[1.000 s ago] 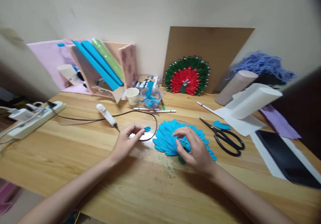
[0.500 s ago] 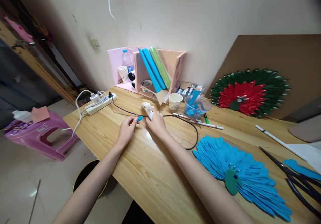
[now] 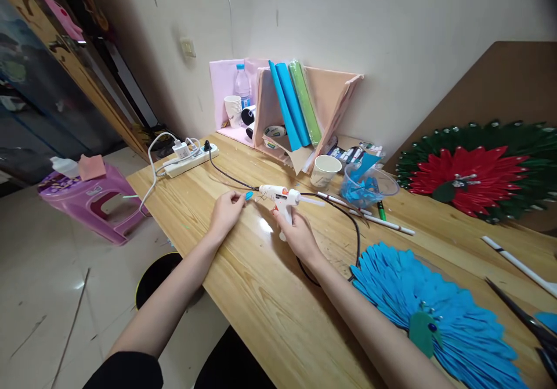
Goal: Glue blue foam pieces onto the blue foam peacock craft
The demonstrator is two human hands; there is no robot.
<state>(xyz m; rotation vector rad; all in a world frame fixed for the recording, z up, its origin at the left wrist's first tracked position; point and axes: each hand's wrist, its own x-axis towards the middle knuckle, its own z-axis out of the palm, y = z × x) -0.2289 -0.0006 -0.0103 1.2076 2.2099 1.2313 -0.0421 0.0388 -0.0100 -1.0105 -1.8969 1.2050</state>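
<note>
My left hand point(image 3: 227, 212) pinches a small blue paper piece point(image 3: 249, 195) between thumb and fingers above the wooden table. Wrapped round the handle of a white hot glue gun point(image 3: 285, 198) is my right hand point(image 3: 299, 237). The gun's nozzle points left toward the blue piece, and a clear glue stick sticks out of its back. Its black cord point(image 3: 358, 235) loops over the table. To the right of my right arm lies a blue paper peacock point(image 3: 430, 284) with a green body and fanned feathers.
A power strip point(image 3: 191, 161) lies at the table's left edge. At the back stand a pink shelf point(image 3: 333, 96), a paper cup point(image 3: 325, 171) and a clear tub point(image 3: 387, 186) with blue scraps. Black scissors point(image 3: 522, 316) lie far right. Below left are a pink stool point(image 3: 108, 203) and a bin point(image 3: 150, 278).
The glue gun has turned side-on, its nozzle now facing left beside the blue piece. My right hand has shifted right and nearer me. The whole view has swung slightly.
</note>
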